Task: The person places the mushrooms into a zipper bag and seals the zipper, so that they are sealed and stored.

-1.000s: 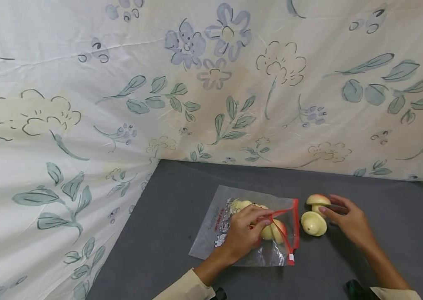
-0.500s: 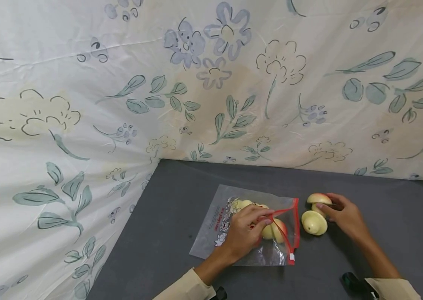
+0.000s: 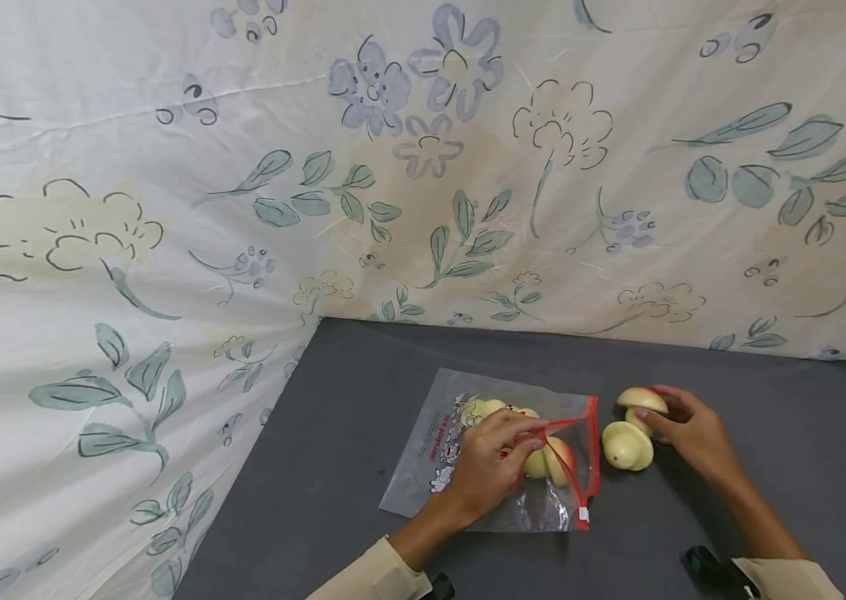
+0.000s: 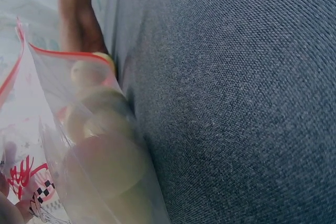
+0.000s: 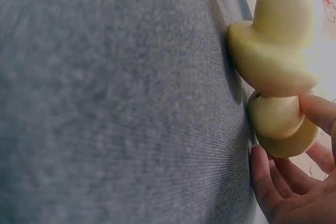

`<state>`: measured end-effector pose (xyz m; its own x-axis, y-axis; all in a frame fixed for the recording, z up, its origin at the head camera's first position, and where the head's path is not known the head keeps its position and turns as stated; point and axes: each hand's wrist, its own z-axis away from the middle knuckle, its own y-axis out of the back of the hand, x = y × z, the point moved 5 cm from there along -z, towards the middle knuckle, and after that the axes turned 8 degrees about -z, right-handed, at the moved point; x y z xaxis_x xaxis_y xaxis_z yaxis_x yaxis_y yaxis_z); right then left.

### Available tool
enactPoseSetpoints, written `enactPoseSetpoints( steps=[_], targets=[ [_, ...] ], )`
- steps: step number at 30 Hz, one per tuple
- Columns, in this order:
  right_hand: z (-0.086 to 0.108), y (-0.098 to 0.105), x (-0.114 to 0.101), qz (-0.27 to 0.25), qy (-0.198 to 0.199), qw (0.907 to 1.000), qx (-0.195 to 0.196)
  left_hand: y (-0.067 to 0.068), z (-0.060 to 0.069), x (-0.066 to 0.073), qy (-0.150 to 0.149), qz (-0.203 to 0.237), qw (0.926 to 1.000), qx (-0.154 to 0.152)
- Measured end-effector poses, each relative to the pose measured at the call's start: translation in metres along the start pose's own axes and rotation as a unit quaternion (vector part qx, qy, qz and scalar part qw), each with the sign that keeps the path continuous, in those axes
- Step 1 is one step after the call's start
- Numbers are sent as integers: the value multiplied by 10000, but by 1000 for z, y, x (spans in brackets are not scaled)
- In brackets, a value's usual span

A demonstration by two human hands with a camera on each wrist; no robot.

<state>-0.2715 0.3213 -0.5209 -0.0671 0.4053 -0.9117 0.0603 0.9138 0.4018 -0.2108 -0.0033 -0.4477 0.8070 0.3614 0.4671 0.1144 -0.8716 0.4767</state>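
Observation:
A clear zip bag point(image 3: 423, 454) with a red zip edge lies on the dark table, with several yellow and red mushroom-shaped pieces point(image 3: 548, 462) inside. My left hand point(image 3: 488, 467) pinches the bag's upper layer near its mouth, which gapes a little. Right of the bag are two more such pieces. The nearer one point(image 3: 627, 446) lies with its stem toward me, untouched. The farther one point(image 3: 642, 400), red on its cap, is gripped between thumb and fingers of my right hand point(image 3: 696, 437). In the right wrist view the gripped piece point(image 5: 275, 116) touches the other piece point(image 5: 270, 61).
Dark cloth covers the table point(image 3: 362, 358). A flower-printed sheet point(image 3: 423, 233) hangs along the table's back and left side. A dark band with a green part point(image 3: 706, 565) is at my right wrist.
My right hand's fingers have closed round the farther mushroom piece, whose cap has shifted slightly to the right. The left hand and the bag stay nearly still.

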Motion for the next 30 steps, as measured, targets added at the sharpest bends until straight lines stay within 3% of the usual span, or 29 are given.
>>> enactPoseSetpoints(
  steps=[18,30],
  targets=[
    [20,19,0,16,-62,9989,465,-1,0,0,16,0,10000,-26],
    [39,26,-15,-49,-15,9975,703,-2,0,0,38,-62,10000,-28]
  ],
)
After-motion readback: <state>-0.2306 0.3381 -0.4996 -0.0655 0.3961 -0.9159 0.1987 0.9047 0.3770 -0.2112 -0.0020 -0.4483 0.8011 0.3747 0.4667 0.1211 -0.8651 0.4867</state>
